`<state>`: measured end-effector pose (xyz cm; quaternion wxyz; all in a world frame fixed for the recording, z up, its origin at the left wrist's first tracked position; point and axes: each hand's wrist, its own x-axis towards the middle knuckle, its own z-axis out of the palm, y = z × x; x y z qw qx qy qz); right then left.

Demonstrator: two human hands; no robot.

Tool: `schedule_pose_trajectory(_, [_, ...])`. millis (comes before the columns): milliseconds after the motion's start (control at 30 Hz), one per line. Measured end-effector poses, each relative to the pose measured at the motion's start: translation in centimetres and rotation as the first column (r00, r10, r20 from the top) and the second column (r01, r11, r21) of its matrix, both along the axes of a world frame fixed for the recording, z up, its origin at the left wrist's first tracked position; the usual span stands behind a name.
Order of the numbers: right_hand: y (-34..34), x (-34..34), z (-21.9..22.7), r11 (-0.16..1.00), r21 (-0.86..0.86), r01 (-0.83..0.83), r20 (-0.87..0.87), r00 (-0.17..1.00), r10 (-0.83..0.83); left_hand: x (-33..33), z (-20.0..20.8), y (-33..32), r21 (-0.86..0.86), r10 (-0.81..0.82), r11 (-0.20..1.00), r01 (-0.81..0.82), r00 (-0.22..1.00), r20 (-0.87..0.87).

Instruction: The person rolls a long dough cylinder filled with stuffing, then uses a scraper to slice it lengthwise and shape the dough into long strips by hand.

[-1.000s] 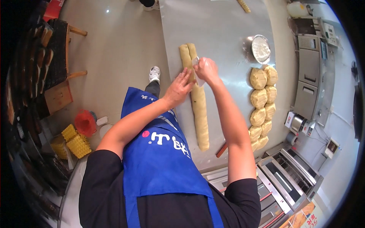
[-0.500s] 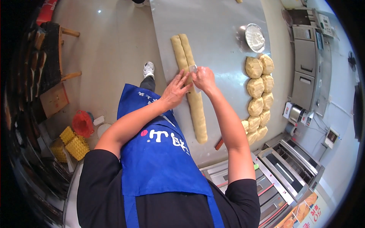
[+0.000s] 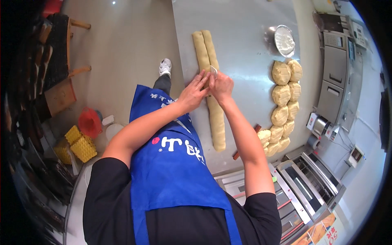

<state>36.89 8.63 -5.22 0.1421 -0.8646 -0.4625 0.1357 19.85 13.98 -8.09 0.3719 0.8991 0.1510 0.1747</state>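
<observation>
From my distance, I see two pale dough rolls [image 3: 216,122] lying side by side near the centre of the frame, on the metal tabletop [image 3: 245,20]; one reaches further down than the other. The left hand [image 3: 192,94] lies over the dough with its fingers stretched out and released, grasping nothing. The right hand [image 3: 221,86] has its fingers clenched around a pale scraper [image 3: 214,70], whose edge meets the dough just beside the left fingertips. To work the scraper well here, I would hold its blade upright, press evenly, and let the left hand steady the rolls only lightly, because such dough looks soft and could be dented. I would also leave a little more room between blade and fingertips, since a slip could hurt them. As for containers, the round metal bowl [image 3: 288,55] at the upper right carries white powder [image 3: 283,40], perhaps flour, and below it the dough lumps [image 3: 281,94] stand in rows. At the lower left is a red plastic basket [image 3: 90,122]; what is inside, I cannot tell.
</observation>
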Motion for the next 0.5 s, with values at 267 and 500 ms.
schedule_pose_trajectory(267, [1.6,4.3,3.7,0.944,-0.262,-0.2,-0.045,0.98,0.195,-1.5,0.9,-3.5,-0.073,-0.023,0.997,0.02,0.999,-0.039])
schedule_pose_trajectory(500, [-4.1,2.6,5.1,0.907,-0.388,-0.164,-0.097,0.986,0.137,-2.0,1.2,-7.5,-0.063,-0.048,0.997,0.045,0.998,-0.039])
